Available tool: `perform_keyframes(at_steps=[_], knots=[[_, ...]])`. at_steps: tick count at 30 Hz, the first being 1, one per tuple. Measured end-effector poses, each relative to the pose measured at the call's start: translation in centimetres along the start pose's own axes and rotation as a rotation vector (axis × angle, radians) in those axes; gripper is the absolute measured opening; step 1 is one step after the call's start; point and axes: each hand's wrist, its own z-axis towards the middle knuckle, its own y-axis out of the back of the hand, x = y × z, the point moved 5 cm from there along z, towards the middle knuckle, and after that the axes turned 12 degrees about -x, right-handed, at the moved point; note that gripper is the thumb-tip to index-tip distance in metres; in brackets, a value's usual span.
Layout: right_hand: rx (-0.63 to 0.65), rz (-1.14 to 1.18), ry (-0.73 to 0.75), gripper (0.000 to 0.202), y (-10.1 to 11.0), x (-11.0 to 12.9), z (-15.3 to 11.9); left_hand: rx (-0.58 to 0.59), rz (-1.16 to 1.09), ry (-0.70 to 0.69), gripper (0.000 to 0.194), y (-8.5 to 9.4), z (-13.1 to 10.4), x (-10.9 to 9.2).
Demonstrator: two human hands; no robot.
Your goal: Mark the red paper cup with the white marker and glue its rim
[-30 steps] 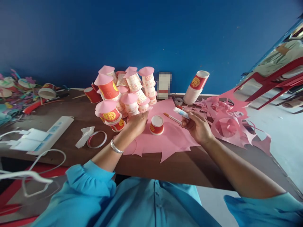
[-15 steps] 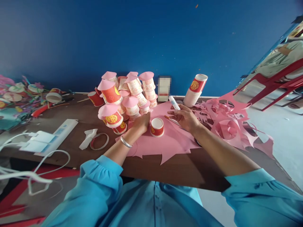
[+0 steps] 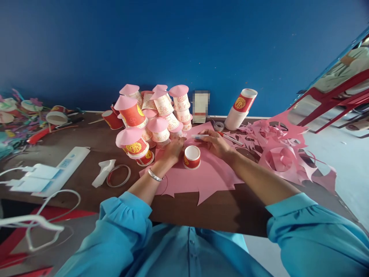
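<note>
My right hand (image 3: 216,145) is closed on a slim white-and-blue glue stick (image 3: 199,136), which lies nearly level and points toward my left hand. My left hand (image 3: 174,151), a silver bangle at its wrist, is closed beside the stacked cups. Its back faces me, and whatever its fingertips hold is hidden. Between the hands and a little nearer to me, a short red-and-white paper cup (image 3: 191,157) stands on pink paper (image 3: 211,175). To the left rise several stacked paper cups (image 3: 135,148) topped by pink paper cones (image 3: 129,135).
Cut pink scraps (image 3: 279,157) lie at the right, near a tape roll (image 3: 218,125) and a cup stack (image 3: 236,116). On the left are a white power strip (image 3: 70,165), a ring (image 3: 118,176) and coloured craft pieces (image 3: 21,127). A blue wall (image 3: 184,50) closes the back.
The glue stick has tipped from slanting upright to nearly level. My right hand has moved left with it, closer to my left hand. The short cup stays in place.
</note>
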Motion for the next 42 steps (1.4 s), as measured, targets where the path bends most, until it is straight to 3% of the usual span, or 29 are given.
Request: perform_keyframes(at_steps=[3,7,9,13,17,21,35,42], knots=[[-0.07,-0.314,0.046,0.045,0.2,-0.2,1.3,0.183,0.185,0.094,0.019,-0.5,-0.6,0.2],[-0.048,-0.629,0.043,0.024,-1.1,-0.2,3.6,0.401,0.423,0.17,0.031,-1.1,-1.3,0.2],[-0.025,-0.783,0.056,0.026,-2.2,0.1,4.6,0.403,0.423,0.174,0.031,-1.1,-1.5,0.2],[0.011,-1.022,0.085,0.049,-4.2,1.0,5.8,0.368,0.383,0.187,0.023,-1.2,-1.6,0.6],[0.069,-1.159,0.059,0.035,-5.2,1.5,5.9,0.338,0.334,0.181,0.019,-1.1,-1.6,0.7],[0.086,-1.203,0.038,0.021,-5.2,1.6,5.7,0.3,0.313,0.185,0.018,-0.9,-1.6,0.5],[0.105,-1.008,0.018,0.009,-5.9,1.0,5.7,0.199,0.282,0.157,0.011,-1.2,-1.6,1.8],[0.065,-0.927,0.115,0.008,-3.4,1.5,5.3,0.124,0.265,0.174,0.019,-1.0,-1.9,2.4]])
